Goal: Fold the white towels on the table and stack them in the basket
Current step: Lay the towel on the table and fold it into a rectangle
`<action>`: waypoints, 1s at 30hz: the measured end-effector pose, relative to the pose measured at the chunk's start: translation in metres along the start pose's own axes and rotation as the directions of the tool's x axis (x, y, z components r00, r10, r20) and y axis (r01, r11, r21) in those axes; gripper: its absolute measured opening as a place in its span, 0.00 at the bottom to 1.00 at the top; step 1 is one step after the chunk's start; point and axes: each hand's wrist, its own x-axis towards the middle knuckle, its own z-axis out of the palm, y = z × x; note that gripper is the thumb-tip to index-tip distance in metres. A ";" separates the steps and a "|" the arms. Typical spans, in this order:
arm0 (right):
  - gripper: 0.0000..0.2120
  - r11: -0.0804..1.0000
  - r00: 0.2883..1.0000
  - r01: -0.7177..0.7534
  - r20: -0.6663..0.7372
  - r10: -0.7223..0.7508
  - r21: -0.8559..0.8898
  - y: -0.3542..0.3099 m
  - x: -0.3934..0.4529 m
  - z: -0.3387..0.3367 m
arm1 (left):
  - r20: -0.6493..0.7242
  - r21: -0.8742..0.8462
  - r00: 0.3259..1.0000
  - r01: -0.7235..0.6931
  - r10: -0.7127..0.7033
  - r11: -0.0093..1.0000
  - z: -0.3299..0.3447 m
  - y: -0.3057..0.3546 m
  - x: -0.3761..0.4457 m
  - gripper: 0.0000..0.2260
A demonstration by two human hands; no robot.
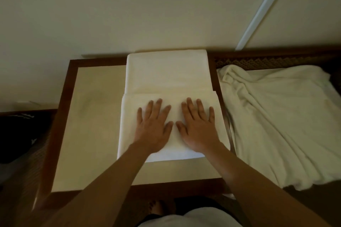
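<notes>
Both hands, the left hand and right hand, press flat with no closed grip on a part-folded white towel mid-tabletop; an unfolded towel waits at three o'clock, no basket is visible, so most work remains.

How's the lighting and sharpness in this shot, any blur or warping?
Head view: dim, warm light; the folded towel under the left hand and right hand is brightest; soft blur at the lower edges; wide-angle bending of the table edges.
</notes>
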 end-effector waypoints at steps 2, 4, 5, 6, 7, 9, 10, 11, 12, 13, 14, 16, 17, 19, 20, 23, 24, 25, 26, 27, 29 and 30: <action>0.34 0.999 0.999 -0.043 0.017 0.043 0.003 0.013 0.001 0.003 | 0.011 0.038 1.000 -0.016 0.016 0.999 0.008 -0.015 -0.005 0.32; 0.34 0.996 0.997 -0.079 0.008 0.079 -0.038 0.037 0.001 -0.001 | -0.020 0.058 1.000 -0.001 0.002 0.998 0.008 -0.043 -0.012 0.31; 0.34 0.991 0.993 -0.121 0.005 0.122 -0.053 0.051 0.000 -0.003 | -0.029 0.075 0.999 0.018 -0.016 0.997 0.007 -0.057 -0.016 0.31; 0.34 0.983 0.984 -0.179 0.008 0.180 -0.051 0.064 0.000 -0.006 | -0.021 0.095 0.999 0.047 -0.045 0.994 0.005 -0.071 -0.019 0.30; 0.35 0.970 0.970 -0.242 0.016 0.243 -0.035 0.075 -0.001 -0.009 | -0.012 0.115 0.997 0.082 -0.081 0.990 0.003 -0.082 -0.021 0.30; 0.36 0.946 0.946 -0.323 0.023 0.323 0.015 0.091 -0.007 -0.013 | -0.025 0.105 0.988 0.156 -0.154 0.982 0.001 -0.096 -0.027 0.30; 0.37 0.950 0.950 -0.311 0.005 0.311 0.039 0.094 -0.012 -0.014 | -0.055 0.074 0.982 0.186 -0.182 0.980 0.000 -0.099 -0.032 0.30; 0.37 0.965 0.965 -0.257 -0.034 0.259 0.055 0.097 -0.020 -0.014 | -0.107 0.032 0.976 0.193 -0.189 0.981 -0.002 -0.101 -0.039 0.29; 0.37 0.983 0.981 -0.173 -0.081 0.178 0.066 0.098 -0.030 -0.012 | -0.180 -0.014 0.971 0.158 -0.158 0.987 -0.002 -0.101 -0.049 0.28; 0.37 0.995 0.989 -0.073 -0.127 0.081 0.066 0.099 -0.042 -0.009 | -0.262 -0.050 0.961 0.075 -0.086 0.996 -0.001 -0.099 -0.061 0.27; 0.37 0.998 0.987 0.023 -0.161 -0.015 0.051 0.101 -0.053 -0.004 | -0.338 -0.065 0.941 -0.033 0.009 0.997 0.001 -0.097 -0.073 0.25; 0.37 0.988 0.972 0.156 -0.177 -0.156 -0.011 0.105 -0.074 0.010 | -0.396 -0.030 0.899 -0.218 0.189 0.976 0.013 -0.096 -0.095 0.25; 0.38 0.982 0.966 0.185 -0.177 -0.190 -0.040 0.108 -0.081 0.017 | -0.385 -0.004 0.891 -0.262 0.240 0.965 0.020 -0.098 -0.104 0.25; 0.37 0.980 0.958 0.189 -0.208 -0.198 -0.064 0.112 -0.090 0.026 | -0.370 0.032 0.887 -0.285 0.276 0.958 0.033 -0.108 -0.111 0.24; 0.35 0.982 0.953 0.178 -0.236 -0.189 -0.068 0.114 -0.093 0.027 | -0.371 0.045 0.884 -0.288 0.284 0.957 0.035 -0.113 -0.112 0.23; 0.31 0.980 0.936 0.176 -0.291 -0.196 -0.096 0.114 -0.094 0.025 | -0.368 0.068 0.870 -0.325 0.327 0.943 0.033 -0.121 -0.112 0.21; 0.30 0.979 0.933 0.180 -0.299 -0.199 -0.092 0.112 -0.093 0.024 | -0.367 0.048 0.869 -0.340 0.333 0.939 0.031 -0.122 -0.112 0.20; 0.29 0.979 0.927 0.184 -0.316 -0.202 -0.085 0.111 -0.093 0.023 | -0.378 0.019 0.865 -0.349 0.330 0.937 0.029 -0.123 -0.111 0.20; 0.27 0.980 0.919 0.188 -0.341 -0.199 -0.067 0.109 -0.093 0.022 | -0.396 -0.030 0.867 -0.341 0.303 0.939 0.026 -0.122 -0.111 0.20; 0.26 0.981 0.910 0.190 -0.370 -0.188 -0.031 0.107 -0.093 0.022 | -0.412 -0.109 0.878 -0.313 0.244 0.943 0.022 -0.121 -0.111 0.20; 0.24 0.979 0.904 0.170 -0.414 -0.111 0.108 0.100 -0.095 0.017 | -0.373 -0.358 0.927 -0.182 0.038 0.916 0.007 -0.113 -0.112 0.17; 0.23 0.969 0.908 0.150 -0.415 -0.056 0.197 0.095 -0.095 0.013 | -0.329 -0.473 0.942 -0.099 -0.071 0.875 -0.002 -0.108 -0.113 0.14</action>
